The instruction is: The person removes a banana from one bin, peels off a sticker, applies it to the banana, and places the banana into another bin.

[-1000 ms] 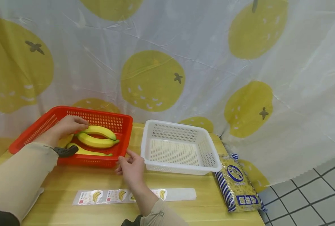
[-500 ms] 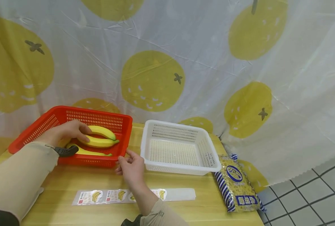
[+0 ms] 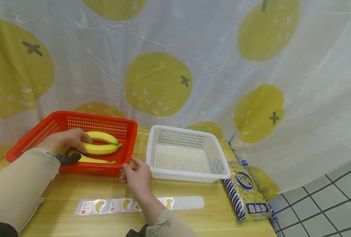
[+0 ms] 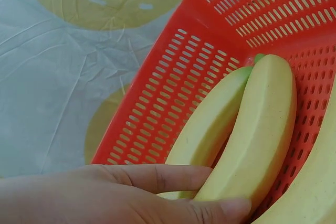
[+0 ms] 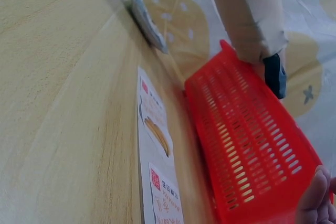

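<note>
Inside the red basket (image 3: 125, 128) at the left lie several yellow bananas. My left hand (image 3: 67, 140) reaches over its near wall and pinches the middle banana (image 3: 102, 149). In the left wrist view the thumb and fingers of the left hand (image 4: 157, 192) sit on either side of that banana (image 4: 257, 124), and another banana (image 4: 210, 116) lies against it. A further banana (image 3: 95, 160) rests nearer the front wall. My right hand (image 3: 138, 174) holds the basket's front right corner, fingertips at the rim; in the right wrist view only some fingers (image 5: 315, 198) show.
A white perforated basket (image 3: 181, 159) stands right of the red one. In front, a clear strip with banana stickers (image 3: 92, 206) lies on the wooden table (image 3: 104, 227), partly under my right forearm. A yellow bag with blue stripes (image 3: 247, 194) lies at the right edge. Behind hangs a fruit-print curtain (image 3: 216, 92).
My left hand has shifted from the rear banana forward to the middle one and now grips it. The right hand stays at the basket corner.
</note>
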Demonstrator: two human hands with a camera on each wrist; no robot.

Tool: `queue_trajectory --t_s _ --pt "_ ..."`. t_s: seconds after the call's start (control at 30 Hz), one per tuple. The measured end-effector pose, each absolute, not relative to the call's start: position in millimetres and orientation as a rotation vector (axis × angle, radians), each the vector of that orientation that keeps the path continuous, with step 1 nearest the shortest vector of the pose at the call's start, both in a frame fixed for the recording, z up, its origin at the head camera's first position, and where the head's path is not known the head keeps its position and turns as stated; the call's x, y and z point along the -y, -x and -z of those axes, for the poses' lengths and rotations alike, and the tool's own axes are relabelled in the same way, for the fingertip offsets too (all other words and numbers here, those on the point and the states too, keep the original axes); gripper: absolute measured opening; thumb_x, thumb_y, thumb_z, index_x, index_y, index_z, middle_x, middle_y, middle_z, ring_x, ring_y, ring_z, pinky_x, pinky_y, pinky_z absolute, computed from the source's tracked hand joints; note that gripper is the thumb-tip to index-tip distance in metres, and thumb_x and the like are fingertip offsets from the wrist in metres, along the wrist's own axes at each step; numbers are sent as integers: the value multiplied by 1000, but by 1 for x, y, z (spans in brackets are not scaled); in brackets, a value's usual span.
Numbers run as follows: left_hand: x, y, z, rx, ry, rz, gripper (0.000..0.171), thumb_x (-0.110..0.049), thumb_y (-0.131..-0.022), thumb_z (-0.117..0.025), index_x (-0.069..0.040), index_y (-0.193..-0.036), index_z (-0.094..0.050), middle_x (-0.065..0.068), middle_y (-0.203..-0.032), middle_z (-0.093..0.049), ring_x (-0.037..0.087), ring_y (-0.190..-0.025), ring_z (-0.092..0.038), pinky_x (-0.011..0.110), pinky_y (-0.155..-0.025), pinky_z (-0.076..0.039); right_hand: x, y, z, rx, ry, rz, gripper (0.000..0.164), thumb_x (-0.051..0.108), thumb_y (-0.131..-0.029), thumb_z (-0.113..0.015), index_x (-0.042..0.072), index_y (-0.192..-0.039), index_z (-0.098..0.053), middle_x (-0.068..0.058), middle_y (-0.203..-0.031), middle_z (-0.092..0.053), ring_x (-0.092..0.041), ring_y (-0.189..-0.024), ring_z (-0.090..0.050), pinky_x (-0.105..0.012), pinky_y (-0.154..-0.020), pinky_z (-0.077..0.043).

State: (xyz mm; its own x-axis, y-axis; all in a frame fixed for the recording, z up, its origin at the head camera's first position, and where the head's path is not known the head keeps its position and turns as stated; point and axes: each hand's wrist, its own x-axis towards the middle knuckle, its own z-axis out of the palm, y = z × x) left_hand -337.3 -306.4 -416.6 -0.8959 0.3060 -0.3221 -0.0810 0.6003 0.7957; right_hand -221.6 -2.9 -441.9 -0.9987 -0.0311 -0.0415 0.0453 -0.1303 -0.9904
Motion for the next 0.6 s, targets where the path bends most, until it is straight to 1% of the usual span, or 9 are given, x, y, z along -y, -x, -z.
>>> queue_trajectory --t_s 0.13,0.3,0.37,0.47,0.53,0.6 --pt "304 335 415 -2379 -168 -1219 42 7 -82 -75 9 -124 -67 18 -112 -66 25 -94 -63 35 -80 -59 3 222 443 -2042 -12 2322 46 2 -94 -72 3 -138 -62 -11 -79 -71 -15 -51 -61 -24 -50 -55" --pt "303 334 413 -2397 -194 -1192 38 1 -84 -77 5 -121 -70 13 -107 -68 25 -93 -61 35 -81 -57 3 222 443 -2059 6 2319 45 1 -94 -71 5 -138 -63 -11 -78 -71 -15 -52 -61 -24 -50 -55" --pt "304 335 415 -2386 -184 -1205 39 -1 -84 -78 4 -122 -71 13 -108 -68 25 -94 -60 36 -83 -57 3 222 443 -2064 3 2318 45 1 -94 -71 5 -138 -63 -11 -78 -71 -15 -52 -61 -24 -50 -55" --pt "305 339 417 -2370 -182 -1229 41 -4 -86 -79 5 -125 -69 15 -112 -66 25 -96 -61 38 -86 -58 3 222 443 -2066 0 2318 45 2 -94 -71 5 -138 -63 -11 -79 -71 -15 -52 -61 -24 -50 -56" --pt "308 342 419 -2444 -248 -1151 42 -9 -86 -81 4 -124 -69 14 -112 -66 24 -97 -59 35 -86 -56 3 223 444 -2065 4 2322 45 1 -94 -71 5 -138 -64 -11 -78 -71 -15 -52 -61 -24 -50 -55" --pt "310 345 419 -2539 -331 -1048 43 -14 -86 -82 3 -123 -70 14 -112 -68 24 -98 -59 36 -88 -53 3 223 444 -2062 5 2324 44 1 -94 -71 5 -137 -64 -11 -78 -71 -15 -53 -61 -24 -50 -55"
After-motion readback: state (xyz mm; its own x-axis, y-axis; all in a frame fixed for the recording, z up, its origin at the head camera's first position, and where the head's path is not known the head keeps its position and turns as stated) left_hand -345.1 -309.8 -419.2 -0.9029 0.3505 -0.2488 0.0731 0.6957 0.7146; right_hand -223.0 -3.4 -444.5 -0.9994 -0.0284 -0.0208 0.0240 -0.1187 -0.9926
